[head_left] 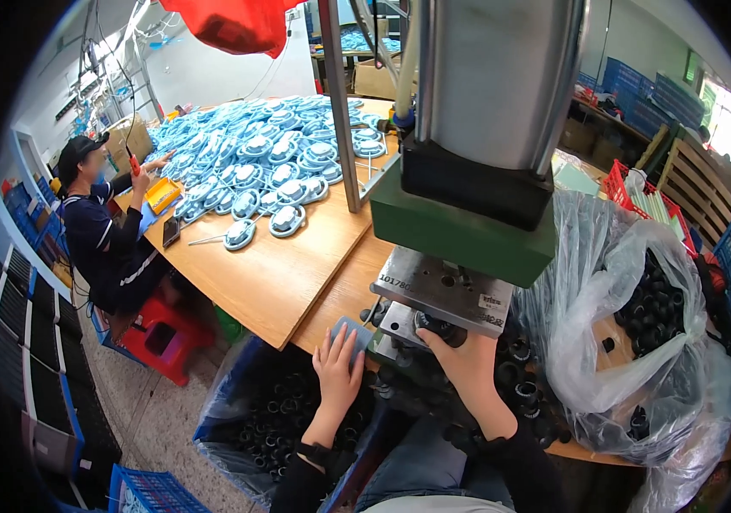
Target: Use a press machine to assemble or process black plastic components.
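My left hand (337, 376) lies with its fingers stretched out over a small grey-blue box (358, 332) at the table edge. Reaching in under the press (459, 209), my right hand (468, 372) has its thumb and fingers around a black round plastic part (435, 325). That part sits between the upper metal plate (446, 286) and the lower metal block (397, 321); my fingers hide some of it. More black round parts (526, 392) lie beside my right hand.
A clear plastic bag (583, 342) of black parts stands at right. Below my left hand is a lined blue bin (237, 393) with black rings. Light-blue coiled items (254, 145) cover the far table (271, 282). A co-worker (96, 205) sits at left near a red stool (164, 338).
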Tool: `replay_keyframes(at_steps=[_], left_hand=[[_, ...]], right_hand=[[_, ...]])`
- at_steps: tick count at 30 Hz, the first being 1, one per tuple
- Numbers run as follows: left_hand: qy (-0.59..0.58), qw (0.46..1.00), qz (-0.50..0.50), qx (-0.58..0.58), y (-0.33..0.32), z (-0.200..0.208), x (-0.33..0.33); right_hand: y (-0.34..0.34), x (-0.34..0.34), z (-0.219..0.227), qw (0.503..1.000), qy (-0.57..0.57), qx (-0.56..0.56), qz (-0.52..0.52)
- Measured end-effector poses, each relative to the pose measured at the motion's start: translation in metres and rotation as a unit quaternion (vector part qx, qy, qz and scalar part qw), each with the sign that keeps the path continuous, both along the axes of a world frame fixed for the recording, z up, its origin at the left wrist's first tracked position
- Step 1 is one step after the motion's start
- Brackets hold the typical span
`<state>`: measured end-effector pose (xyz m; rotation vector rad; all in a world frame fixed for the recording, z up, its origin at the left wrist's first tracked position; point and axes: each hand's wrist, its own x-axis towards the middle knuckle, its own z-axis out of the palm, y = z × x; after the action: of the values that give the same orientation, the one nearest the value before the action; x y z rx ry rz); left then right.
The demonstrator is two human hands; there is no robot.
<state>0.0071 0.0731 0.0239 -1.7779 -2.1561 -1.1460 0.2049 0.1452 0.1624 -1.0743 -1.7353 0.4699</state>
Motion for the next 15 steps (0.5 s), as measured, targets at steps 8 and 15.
replay_keyframes(at_steps=[8,15], left_hand=[[0.038,0.998,0.001,-0.050,0.009,-0.016,-0.007],[0.056,0.997,-0.036,-0.034,0.015,-0.002,-0.005]], right_hand=[[-0.068,0.058,-0.022,0.996,0.077,-0.016,0.031],[-0.080,0.252,-0.053,0.949,0.020,-0.010,-0.314]])
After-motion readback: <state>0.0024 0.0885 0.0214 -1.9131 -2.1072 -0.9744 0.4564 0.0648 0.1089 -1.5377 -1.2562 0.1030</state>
